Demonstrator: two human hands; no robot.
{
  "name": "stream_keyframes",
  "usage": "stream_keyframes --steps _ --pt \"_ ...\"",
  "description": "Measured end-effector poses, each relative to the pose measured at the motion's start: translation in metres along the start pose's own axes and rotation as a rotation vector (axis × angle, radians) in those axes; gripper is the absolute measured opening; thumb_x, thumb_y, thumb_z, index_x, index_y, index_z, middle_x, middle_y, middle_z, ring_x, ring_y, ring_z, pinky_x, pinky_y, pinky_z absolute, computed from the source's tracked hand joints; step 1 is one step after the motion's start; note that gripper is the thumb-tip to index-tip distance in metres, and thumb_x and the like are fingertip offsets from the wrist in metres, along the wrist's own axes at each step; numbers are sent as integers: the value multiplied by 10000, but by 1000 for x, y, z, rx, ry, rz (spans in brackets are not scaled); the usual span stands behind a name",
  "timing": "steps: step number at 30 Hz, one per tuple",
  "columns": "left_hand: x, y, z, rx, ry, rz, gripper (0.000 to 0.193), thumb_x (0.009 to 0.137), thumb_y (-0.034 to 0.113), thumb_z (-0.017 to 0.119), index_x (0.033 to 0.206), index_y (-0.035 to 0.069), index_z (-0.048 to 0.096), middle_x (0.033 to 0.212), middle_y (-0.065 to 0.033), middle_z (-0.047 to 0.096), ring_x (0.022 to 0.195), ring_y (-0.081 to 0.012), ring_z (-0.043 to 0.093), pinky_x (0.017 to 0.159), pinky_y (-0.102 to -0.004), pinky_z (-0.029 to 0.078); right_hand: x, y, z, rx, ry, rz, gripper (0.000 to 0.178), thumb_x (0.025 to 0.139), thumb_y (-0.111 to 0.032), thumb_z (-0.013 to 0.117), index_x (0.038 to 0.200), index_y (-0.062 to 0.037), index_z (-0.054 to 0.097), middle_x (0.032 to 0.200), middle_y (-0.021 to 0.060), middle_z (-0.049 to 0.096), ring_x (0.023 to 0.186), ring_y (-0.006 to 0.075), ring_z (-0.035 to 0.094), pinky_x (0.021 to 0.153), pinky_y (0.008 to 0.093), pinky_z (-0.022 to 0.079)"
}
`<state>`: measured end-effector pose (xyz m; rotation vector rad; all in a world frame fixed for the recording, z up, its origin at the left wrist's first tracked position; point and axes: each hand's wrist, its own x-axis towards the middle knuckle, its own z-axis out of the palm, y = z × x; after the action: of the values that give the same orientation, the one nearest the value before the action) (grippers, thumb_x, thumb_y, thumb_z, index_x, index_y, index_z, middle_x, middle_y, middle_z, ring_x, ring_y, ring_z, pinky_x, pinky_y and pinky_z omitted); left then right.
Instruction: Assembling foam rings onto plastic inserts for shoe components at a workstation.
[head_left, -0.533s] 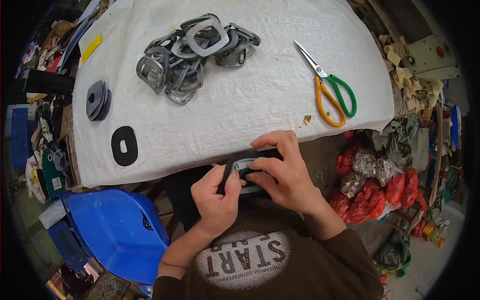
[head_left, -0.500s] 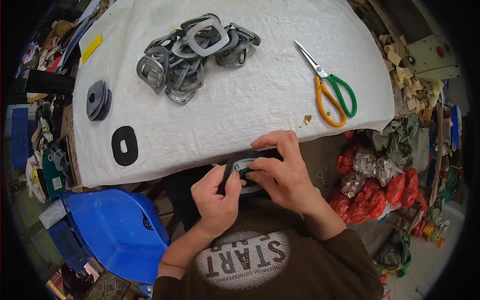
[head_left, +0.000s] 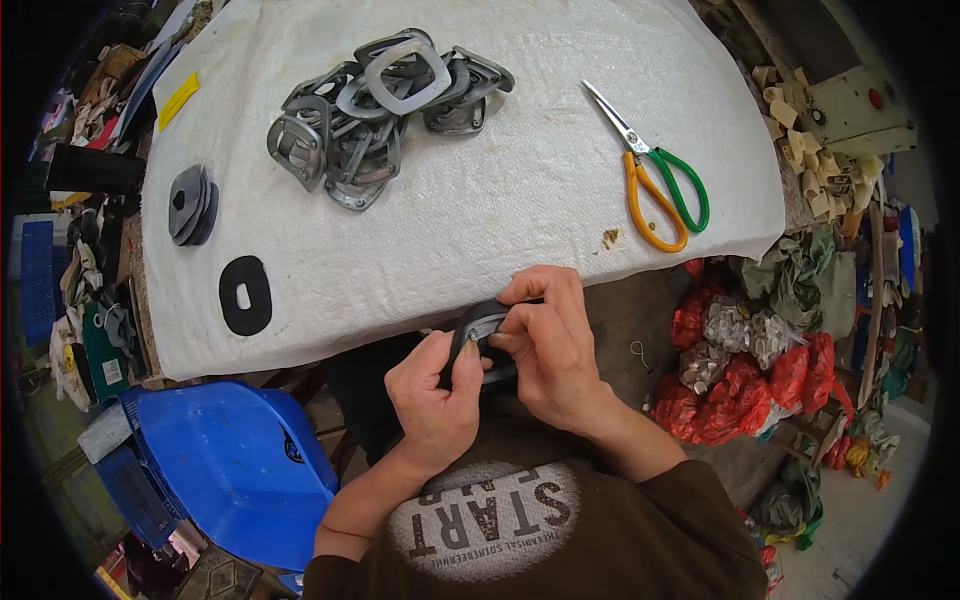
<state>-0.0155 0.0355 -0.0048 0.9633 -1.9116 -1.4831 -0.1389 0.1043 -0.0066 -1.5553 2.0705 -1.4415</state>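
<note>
Two hands [head_left: 434, 395] [head_left: 556, 352] together hold one grey frame [head_left: 485, 327].

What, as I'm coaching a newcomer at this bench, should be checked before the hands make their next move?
1. Left hand on the frame: ok, thumb against it.
2. Right hand on the frame: ok, fingers at its other side.
3. Frame's underside: cannot tell, turned out of view.
4. Scissors away from both hands: ok, lying on the cloth.
5. Black ring apart from the pile: ok, nearer the cloth's front edge.
</note>
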Motion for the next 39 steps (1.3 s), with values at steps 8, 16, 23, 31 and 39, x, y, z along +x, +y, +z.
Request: stream_keyframes --steps 8,16,23,31,39 --pt "0 10 2 -90 -16 -109 179 884 80 479 837 -47 595 688 -34 592 611 -52 520 542 -190 408 1 0 -1 327 -119 306 189 720 43 627 835 -18 489 958 142 536 858 205 526 734 313 434" --pt "-3 8 4 -124 -34 -114 183 889 84 473 855 -52 592 718 -48 603 634 -58 531 569 -185 419 9 3 -13 889 -101 785 449 711 14 664 1084 -6 413 742 72 578 594 102 553 529 219 453" --pt "0 9 5 -230 -25 -167 178 893 68 464 866 -47 597 754 -46 612 659 -59 536 597 -196 431 6 12 -12 1131 -161 804 429 763 4 613 1150 10 429 707 80 579 566 114 539 513 216 424" --pt "0 5 7 -210 51 -96 158 883 55 489 809 -58 571 681 -43 583 600 -57 535 532 -213 439 3 -5 -14 710 -34 614 394 763 38 617 1120 18 450 769 90 599 638 105 575 538 213 462" --pt "1 6 7 -247 30 -140 149 884 56 491 832 -52 579 705 -41 593 608 -55 531 542 -211 435 2 8 -11 908 -60 742 343 799 -4 600 1108 15 454 754 84 595 619 104 560 548 213 450"
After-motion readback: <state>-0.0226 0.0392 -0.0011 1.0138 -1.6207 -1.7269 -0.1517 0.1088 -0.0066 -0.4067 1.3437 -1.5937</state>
